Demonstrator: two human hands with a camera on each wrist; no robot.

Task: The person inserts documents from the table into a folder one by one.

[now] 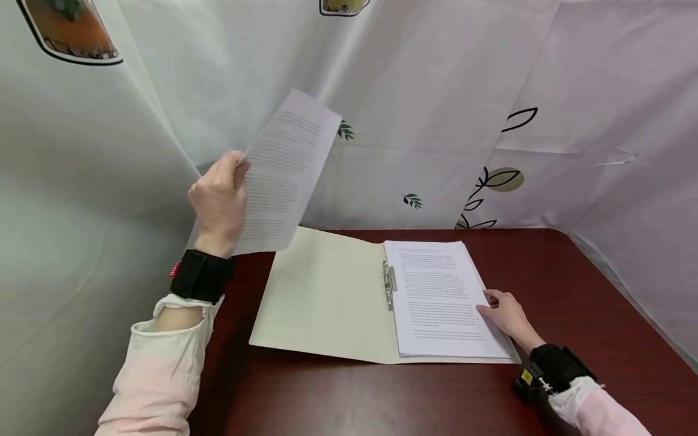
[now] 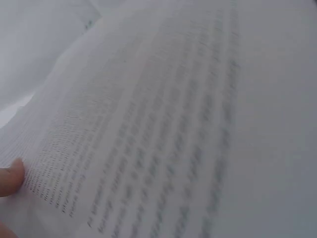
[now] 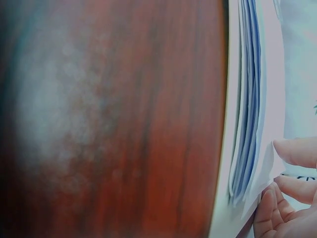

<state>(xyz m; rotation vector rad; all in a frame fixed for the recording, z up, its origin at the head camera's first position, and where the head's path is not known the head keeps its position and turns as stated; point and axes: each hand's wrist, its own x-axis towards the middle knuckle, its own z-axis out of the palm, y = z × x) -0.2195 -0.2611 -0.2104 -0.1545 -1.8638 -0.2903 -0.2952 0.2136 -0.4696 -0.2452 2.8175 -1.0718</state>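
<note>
Raised at the left, my left hand (image 1: 220,197) pinches a printed sheet of paper (image 1: 283,175) by its edge. The same printed sheet (image 2: 148,119) fills most of the left wrist view, with the thumb (image 2: 12,177) on it. An open cream folder (image 1: 327,297) lies on the table, a stack of printed pages (image 1: 436,303) on its right side. A metal clip (image 1: 389,284) sits along the folder's spine. My right hand (image 1: 507,315) is at the stack's right edge; in the right wrist view its thumb and fingers pinch the edge of the pages (image 3: 265,163).
The dark red-brown wooden table (image 1: 382,393) reaches back to a pale curtain (image 1: 414,121) with leaf prints. More curtain hangs close on the left and right sides. Black bands with cameras, such as the right wrist band (image 1: 561,366), are worn on both wrists.
</note>
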